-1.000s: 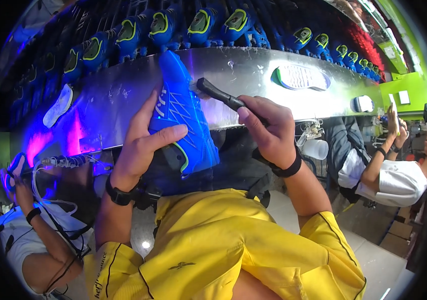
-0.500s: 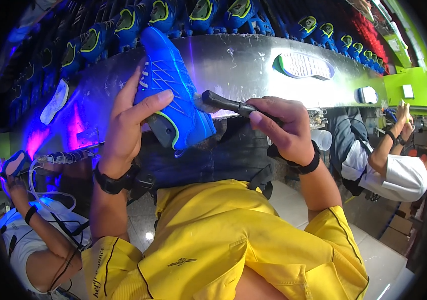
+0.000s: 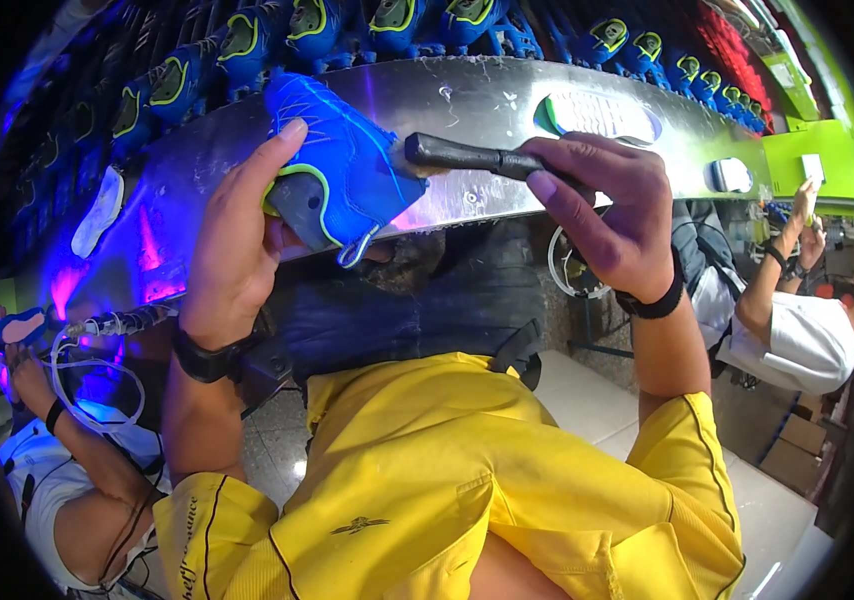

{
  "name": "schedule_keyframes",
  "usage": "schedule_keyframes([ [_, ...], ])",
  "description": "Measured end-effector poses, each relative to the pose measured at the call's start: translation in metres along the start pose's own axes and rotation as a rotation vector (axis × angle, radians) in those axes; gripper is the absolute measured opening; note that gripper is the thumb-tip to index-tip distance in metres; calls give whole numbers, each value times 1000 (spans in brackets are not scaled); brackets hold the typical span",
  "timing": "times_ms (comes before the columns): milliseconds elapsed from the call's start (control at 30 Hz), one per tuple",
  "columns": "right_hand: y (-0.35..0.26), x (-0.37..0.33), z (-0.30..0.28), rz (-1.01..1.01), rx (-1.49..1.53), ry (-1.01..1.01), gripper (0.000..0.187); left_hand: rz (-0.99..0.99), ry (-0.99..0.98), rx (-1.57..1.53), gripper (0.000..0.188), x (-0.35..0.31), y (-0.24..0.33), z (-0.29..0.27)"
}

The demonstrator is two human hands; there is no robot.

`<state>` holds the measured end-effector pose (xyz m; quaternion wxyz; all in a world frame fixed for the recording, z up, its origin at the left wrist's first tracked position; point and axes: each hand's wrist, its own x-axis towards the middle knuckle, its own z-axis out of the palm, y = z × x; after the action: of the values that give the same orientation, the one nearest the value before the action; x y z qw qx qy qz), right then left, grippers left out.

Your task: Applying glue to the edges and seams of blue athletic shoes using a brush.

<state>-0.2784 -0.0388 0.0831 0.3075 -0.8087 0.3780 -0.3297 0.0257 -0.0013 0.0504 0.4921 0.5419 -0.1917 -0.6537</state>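
left hand [image 3: 232,235] grips blue mesh shoe [image 3: 342,175]; right hand [image 3: 612,210] black tool [image 3: 472,157]

left hand [image 3: 232,245] raised, gripping — right hand [image 3: 612,205] fisted

Violet light is glowing across a curved metal conveyor shelf [image 3: 247,150], rows of blue shoes [image 3: 247,45] are lining it, green partitions [image 3: 817,150] are standing rightward, pale floor tiles [image 3: 597,410] are gleaming.

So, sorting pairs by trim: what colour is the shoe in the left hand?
Bright blue shoe with yellow-green trim; head view.
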Motion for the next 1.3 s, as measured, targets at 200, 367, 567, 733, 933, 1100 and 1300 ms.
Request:
schedule_keyframes([
  [200, 7, 19, -13, -144, -82, 27, 24, -13, -24, -51, 39, 6, -15, -4],
  [367, 8, 32, -23, -270, -157, 27, 25, -129, -79, -63, 50, 0, -15, -4],
  [567, 17, 35, -28, -372, -171, 61, 26, -260, -181, -251, 60, -7, -28, -3],
  [733, 26, 35, -27, -375, -132, 70, 25, -375, -253, -343, 65, -9, -40, -2],
  [933, 40, 29, -22, -382, -23, 98, 25, -410, -249, -577, 32, -23, -42, 21],
  [1100, 51, 17, -21, -337, -34, 67, 28, -568, -396, -744, 32, -22, -49, 21],
  [1300, 68, -1, -12, -153, 24, 71, 30, -593, -523, -831, 44, -18, -62, 20],
])
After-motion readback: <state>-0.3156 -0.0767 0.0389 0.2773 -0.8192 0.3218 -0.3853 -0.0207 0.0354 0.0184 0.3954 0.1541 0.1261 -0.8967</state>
